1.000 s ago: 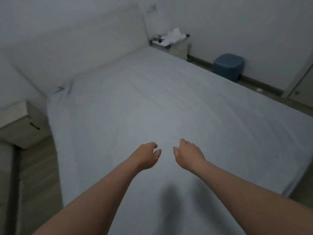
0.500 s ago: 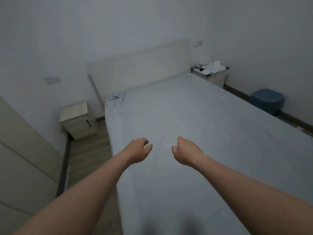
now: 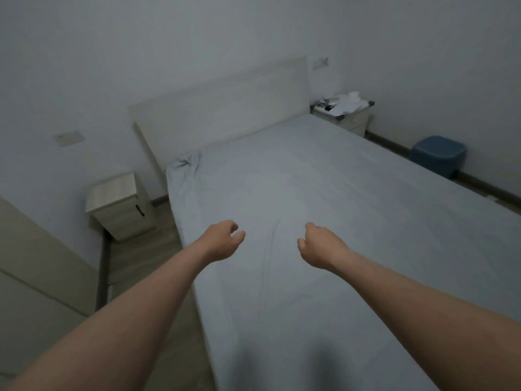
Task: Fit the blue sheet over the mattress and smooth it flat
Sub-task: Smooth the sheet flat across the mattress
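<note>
The pale blue sheet (image 3: pixel 324 198) covers the whole mattress, mostly flat, with faint creases down the middle and a bunched wrinkle at the far left corner (image 3: pixel 186 163) by the headboard. Both my arms reach out over the near part of the bed. My left hand (image 3: pixel 222 239) hovers near the bed's left edge, fingers loosely curled, holding nothing. My right hand (image 3: pixel 318 246) hangs over the middle of the sheet, fingers also loosely curled and empty. Whether either hand touches the sheet I cannot tell.
A pale headboard (image 3: pixel 225 108) stands against the far wall. A wooden nightstand (image 3: pixel 118 204) sits left of the bed, and a cluttered nightstand (image 3: pixel 344 111) at the far right. A blue bin (image 3: pixel 438 155) stands by the right wall. A narrow strip of wooden floor (image 3: pixel 146 263) runs along the left.
My view has lifted and swung left, bringing the headboard and left nightstand into sight. My hands have drifted further apart over the sheet and still hold nothing.
</note>
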A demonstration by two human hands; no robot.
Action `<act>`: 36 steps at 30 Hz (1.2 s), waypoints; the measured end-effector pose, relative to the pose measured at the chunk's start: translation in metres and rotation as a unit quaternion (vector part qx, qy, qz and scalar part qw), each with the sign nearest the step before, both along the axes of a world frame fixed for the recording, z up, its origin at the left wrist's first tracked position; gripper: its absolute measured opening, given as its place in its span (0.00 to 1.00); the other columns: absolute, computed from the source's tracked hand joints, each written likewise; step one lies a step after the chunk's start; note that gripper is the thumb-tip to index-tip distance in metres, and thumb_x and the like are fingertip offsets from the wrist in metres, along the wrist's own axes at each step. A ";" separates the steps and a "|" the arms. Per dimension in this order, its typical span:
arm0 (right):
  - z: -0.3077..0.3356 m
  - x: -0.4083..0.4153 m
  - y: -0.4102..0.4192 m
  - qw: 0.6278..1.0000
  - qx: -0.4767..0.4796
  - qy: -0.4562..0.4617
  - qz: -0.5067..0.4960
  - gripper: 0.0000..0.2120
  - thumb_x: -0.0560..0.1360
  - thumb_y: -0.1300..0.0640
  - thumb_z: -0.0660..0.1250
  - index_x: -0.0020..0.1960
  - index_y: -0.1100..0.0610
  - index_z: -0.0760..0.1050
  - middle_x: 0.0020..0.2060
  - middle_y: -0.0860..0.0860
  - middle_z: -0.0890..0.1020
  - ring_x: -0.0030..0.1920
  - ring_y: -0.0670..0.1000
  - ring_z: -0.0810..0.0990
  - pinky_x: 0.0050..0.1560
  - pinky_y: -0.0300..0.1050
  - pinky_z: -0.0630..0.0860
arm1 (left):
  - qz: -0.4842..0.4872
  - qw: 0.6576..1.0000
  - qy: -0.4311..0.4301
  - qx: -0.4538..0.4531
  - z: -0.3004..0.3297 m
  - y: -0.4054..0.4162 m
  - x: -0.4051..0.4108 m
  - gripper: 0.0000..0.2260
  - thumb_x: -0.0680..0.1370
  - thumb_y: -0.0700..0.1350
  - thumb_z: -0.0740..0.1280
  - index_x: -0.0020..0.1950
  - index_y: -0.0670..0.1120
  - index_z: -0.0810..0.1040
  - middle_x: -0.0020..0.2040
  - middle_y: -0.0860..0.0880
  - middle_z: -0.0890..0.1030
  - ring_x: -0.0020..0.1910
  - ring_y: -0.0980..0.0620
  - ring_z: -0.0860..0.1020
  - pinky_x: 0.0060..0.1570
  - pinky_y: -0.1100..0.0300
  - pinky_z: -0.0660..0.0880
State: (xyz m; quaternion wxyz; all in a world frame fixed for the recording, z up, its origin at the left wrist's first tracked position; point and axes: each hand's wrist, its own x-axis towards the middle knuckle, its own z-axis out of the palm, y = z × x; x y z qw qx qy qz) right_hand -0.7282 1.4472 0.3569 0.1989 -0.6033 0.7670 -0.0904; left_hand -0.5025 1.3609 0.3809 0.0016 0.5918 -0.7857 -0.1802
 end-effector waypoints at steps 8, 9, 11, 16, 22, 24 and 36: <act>0.021 0.055 -0.054 0.993 0.018 0.040 -0.110 0.15 0.80 0.54 0.54 0.61 0.63 0.67 0.57 0.63 0.77 0.56 0.62 0.76 0.50 0.49 0.71 | -0.093 0.993 0.068 0.021 0.003 -0.113 0.031 0.08 0.79 0.53 0.61 0.46 0.49 0.73 0.44 0.49 0.75 0.44 0.49 0.73 0.51 0.54 0.73; 0.023 0.063 -0.063 0.992 0.021 0.042 -0.119 0.17 0.80 0.54 0.54 0.64 0.63 0.67 0.58 0.62 0.77 0.57 0.62 0.76 0.53 0.49 0.73 | -0.109 0.992 0.065 0.023 0.004 -0.124 0.035 0.08 0.79 0.53 0.60 0.45 0.50 0.72 0.43 0.49 0.75 0.43 0.49 0.72 0.51 0.53 0.73; 0.026 0.082 -0.084 0.990 0.019 0.047 -0.132 0.19 0.80 0.54 0.54 0.67 0.63 0.66 0.59 0.62 0.77 0.59 0.62 0.76 0.56 0.50 0.74 | -0.127 0.989 0.071 0.024 0.005 -0.151 0.046 0.08 0.79 0.52 0.61 0.45 0.49 0.73 0.44 0.48 0.76 0.44 0.49 0.73 0.51 0.53 0.73; 0.029 0.113 -0.118 0.988 0.031 0.058 -0.142 0.18 0.80 0.53 0.54 0.65 0.63 0.67 0.59 0.62 0.77 0.57 0.62 0.76 0.53 0.50 0.74 | -0.125 0.987 0.086 0.049 0.005 -0.187 0.075 0.09 0.78 0.52 0.61 0.45 0.48 0.76 0.45 0.46 0.79 0.45 0.46 0.76 0.52 0.53 0.75; 0.020 0.147 -0.146 0.987 0.027 0.038 -0.152 0.18 0.80 0.54 0.54 0.65 0.63 0.68 0.58 0.62 0.78 0.56 0.61 0.77 0.53 0.50 0.75 | -0.101 0.991 0.068 0.048 0.020 -0.209 0.130 0.13 0.79 0.51 0.61 0.50 0.44 0.79 0.52 0.44 0.82 0.53 0.44 0.79 0.52 0.55 0.73; 0.013 0.161 -0.152 0.988 0.032 0.020 -0.152 0.18 0.80 0.55 0.54 0.66 0.63 0.67 0.59 0.62 0.78 0.57 0.61 0.77 0.53 0.50 0.74 | -0.092 0.993 0.058 0.045 0.026 -0.212 0.149 0.14 0.79 0.51 0.61 0.52 0.42 0.80 0.51 0.45 0.82 0.54 0.44 0.79 0.53 0.56 0.73; -0.012 0.278 -0.221 0.997 -0.018 -0.035 -0.066 0.17 0.80 0.55 0.54 0.64 0.64 0.68 0.59 0.63 0.78 0.59 0.62 0.76 0.56 0.51 0.73 | 0.009 0.996 0.083 -0.018 0.026 -0.231 0.260 0.15 0.79 0.49 0.63 0.59 0.42 0.79 0.59 0.44 0.81 0.59 0.45 0.77 0.58 0.57 0.72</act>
